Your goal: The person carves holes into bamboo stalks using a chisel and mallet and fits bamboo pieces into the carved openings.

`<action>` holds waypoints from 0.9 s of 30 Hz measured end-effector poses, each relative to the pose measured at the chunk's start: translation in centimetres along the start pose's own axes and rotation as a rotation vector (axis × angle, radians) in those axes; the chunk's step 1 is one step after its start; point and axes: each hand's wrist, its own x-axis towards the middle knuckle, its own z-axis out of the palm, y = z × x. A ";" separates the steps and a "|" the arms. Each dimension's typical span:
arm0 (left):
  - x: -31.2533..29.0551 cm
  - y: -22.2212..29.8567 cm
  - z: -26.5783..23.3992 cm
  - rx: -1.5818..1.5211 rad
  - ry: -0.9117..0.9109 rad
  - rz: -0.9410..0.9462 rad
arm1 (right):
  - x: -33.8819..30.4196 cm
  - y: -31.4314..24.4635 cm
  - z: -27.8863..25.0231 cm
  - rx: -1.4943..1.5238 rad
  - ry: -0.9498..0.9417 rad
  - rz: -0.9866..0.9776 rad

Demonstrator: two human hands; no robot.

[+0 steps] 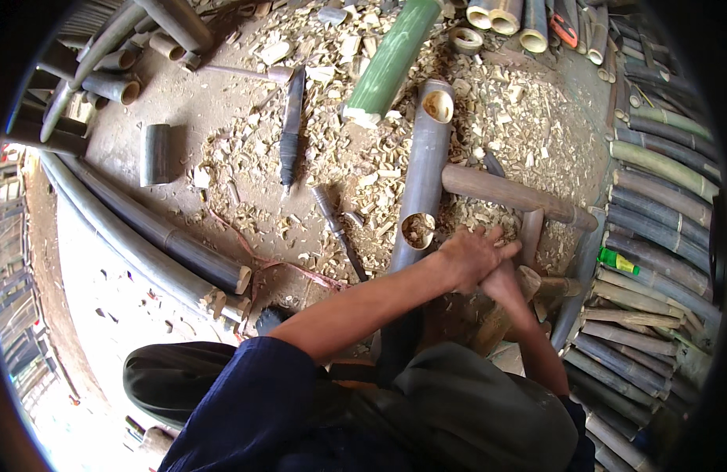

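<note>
My left hand (460, 261) reaches in from the lower left and lies across my right hand (498, 273), the two touching. The left fingers look partly stretched, with no tool visible in them. Most of the right fingers are hidden under the left hand. Just left of both hands is a dark bamboo tube (426, 149) with two oval holes cut in its upper side. Shavings sit in the nearer hole. A brown wooden pole (520, 195) runs from the tube's side toward the right, beyond my hands. A chisel (329, 212) lies on the ground left of the tube.
A knife with a black-wrapped handle (289, 149), a green bamboo length (395, 59) and a short bamboo piece (155, 155) lie on the chip-strewn ground. Long bamboo poles (174, 248) stretch along the left. Stacked bamboo (662, 206) and a green bottle (618, 260) line the right.
</note>
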 end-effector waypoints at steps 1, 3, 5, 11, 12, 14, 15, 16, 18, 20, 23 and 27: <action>0.4 -0.9 0.3 -0.056 -0.011 -0.070 | 0.9 -1.1 -1.5 0.003 0.008 0.054; 1.0 -1.7 -0.8 -0.213 0.058 -0.133 | 2.2 -3.0 -4.7 -0.059 0.132 0.064; 0.7 -2.2 -1.2 -0.287 0.209 -0.174 | 3.6 -4.9 -8.1 -0.126 0.116 0.046; -1.7 -3.6 -2.2 -0.427 0.757 -0.327 | 7.9 -9.9 -12.2 -0.546 0.099 -0.386; -2.5 -3.5 -3.0 -0.605 0.688 -0.369 | 8.3 -11.1 -12.5 -0.590 0.058 -0.421; -3.0 -4.2 -1.3 -0.590 1.008 -0.342 | 8.9 -13.4 -12.4 -0.703 0.026 -0.579; -3.0 -4.5 -0.8 -0.575 1.167 -0.321 | 9.2 -14.6 -12.3 -0.760 0.015 -0.656; -3.6 -4.4 -1.0 -0.610 1.175 -0.350 | 8.2 -17.3 -13.3 -0.797 0.077 -0.664; -3.5 -3.5 -1.4 -0.587 1.032 -0.366 | 7.7 -14.9 -12.3 -0.751 0.096 -0.580; -3.5 -3.5 -2.4 -0.575 0.784 -0.369 | 7.1 -13.2 -11.8 -0.517 0.092 -0.434; -1.3 -2.4 -2.0 -0.463 0.405 -0.184 | 3.5 -10.9 -11.7 -0.328 -0.027 0.193; -0.8 -2.6 -2.4 -0.435 0.421 -0.183 | 3.2 -8.8 -10.9 -0.410 0.153 -0.001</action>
